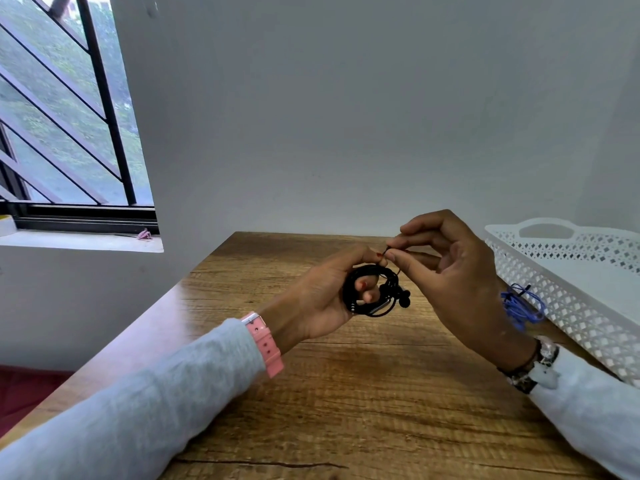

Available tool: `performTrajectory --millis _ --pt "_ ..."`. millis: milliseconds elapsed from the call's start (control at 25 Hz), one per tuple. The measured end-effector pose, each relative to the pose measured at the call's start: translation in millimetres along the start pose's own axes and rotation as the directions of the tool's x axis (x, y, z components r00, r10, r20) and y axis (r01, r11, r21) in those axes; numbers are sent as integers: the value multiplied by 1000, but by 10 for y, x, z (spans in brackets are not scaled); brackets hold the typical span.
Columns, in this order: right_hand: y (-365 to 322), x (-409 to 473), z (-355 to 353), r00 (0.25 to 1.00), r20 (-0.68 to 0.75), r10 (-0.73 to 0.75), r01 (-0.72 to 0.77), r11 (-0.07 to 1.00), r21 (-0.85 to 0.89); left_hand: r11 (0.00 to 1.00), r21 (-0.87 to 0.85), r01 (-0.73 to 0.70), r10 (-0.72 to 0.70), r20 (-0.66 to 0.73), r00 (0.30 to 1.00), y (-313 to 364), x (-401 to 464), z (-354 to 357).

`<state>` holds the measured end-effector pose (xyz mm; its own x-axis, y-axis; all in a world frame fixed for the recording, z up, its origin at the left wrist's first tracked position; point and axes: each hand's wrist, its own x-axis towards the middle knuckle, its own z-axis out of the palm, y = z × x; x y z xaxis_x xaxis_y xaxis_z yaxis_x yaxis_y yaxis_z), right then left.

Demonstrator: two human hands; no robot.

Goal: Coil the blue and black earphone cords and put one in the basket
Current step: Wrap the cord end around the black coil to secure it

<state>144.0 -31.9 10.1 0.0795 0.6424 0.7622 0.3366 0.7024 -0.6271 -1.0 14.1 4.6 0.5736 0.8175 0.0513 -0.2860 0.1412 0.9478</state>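
Grey sleeves (pixel 145 403) sit closest to us at the bottom of the view, one running in from each side, the left wrist wearing a pink watch strap (pixel 265 344).

Above the bench (pixel 346 410) we see the black earphone cord (pixel 375 291) wound into a tight coil, held up off the wood between both hands. Our left hand (pixel 322 299) curls its fingers through and around the coil, gripping it, with the earbuds and a small silver inline piece hanging at the coil's lower right. Our right hand (pixel 460 282) pinches the cord's loose end between thumb and forefinger just above the coil, the other fingers bent loosely behind.

Moving outward, the blue earphone cord (pixel 521 304) lies in a loose bundle on the bench, partly hidden behind the right hand and just beside the near wall of the white basket (pixel 571 306). That perforated basket stands at the bench's right edge. Farther off, a grey wall rises behind the bench, and a barred window (pixel 69 116) fills the upper left.
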Motion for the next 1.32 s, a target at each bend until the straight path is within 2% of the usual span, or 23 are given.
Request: performTrajectory --millis 200,400,560,640,720,840,960,1120,1200,1320 --pt "-30 -28 22 998 -18 -65 61 987 -149 1000 -28 -12 12 -16 1000 -22 14 1" --pt "-15 -32 15 997 4 -82 82 984 -161 999 -25 -29 28 -23 999 -9 3 7" --pt "-15 -37 9 996 35 -79 83 991 -105 999 -39 -28 27 -13 1000 7 -1 -1" --pt "-26 -20 1 999 43 -23 24 999 -27 998 -52 -23 24 6 1000 14 3 -14" --pt "-26 37 -43 993 78 87 -94 992 87 999 -48 -22 24 30 999 16 6 -34" --pt "-14 133 -160 959 212 190 -233 951 201 1000 3 -31 31 97 995 32 5 -61" --pt "-28 151 -217 938 294 185 -235 961 145 997 67 -39 28 160 987 55 1 -91" --pt "-77 118 -190 934 328 137 -156 987 32 991 126 -43 15 217 976 49 28 -151" --pt "-82 101 -163 958 269 104 -96 994 -43 993 113 -44 21 196 980 23 52 -153" --pt "-79 88 -141 991 135 4 20 984 -178 989 85 -119 104 162 981 3 69 -106"
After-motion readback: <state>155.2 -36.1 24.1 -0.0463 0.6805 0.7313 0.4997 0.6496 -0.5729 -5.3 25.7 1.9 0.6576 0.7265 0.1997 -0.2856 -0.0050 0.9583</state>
